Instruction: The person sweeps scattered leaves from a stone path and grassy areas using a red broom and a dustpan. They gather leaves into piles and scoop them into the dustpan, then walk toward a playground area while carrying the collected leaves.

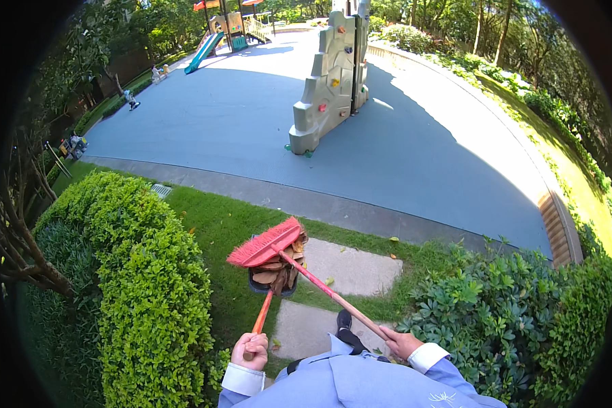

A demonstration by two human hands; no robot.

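In my left hand point(250, 351) is the orange handle of a dark dustpan point(256, 285), the fingers wrapped round it. Brown dry leaves point(270, 277) fill the dustpan in a heap. My right hand point(400, 344) grips the wooden end of a long broom point(262, 248), whose stick is red farther up. Its red head lies tilted over the leaves, bristles pointing up and away to the left. The broom head hides part of the dustpan, and its underside cannot be seen.
Pale paving slabs point(350, 268) set in grass point(207, 221) lie in front of me. A trimmed hedge point(149, 285) stands on the left, leafy shrubs point(479, 313) on the right. Beyond the kerb is blue ground point(231, 129) with a climbing wall point(333, 81) and a slide point(204, 53).
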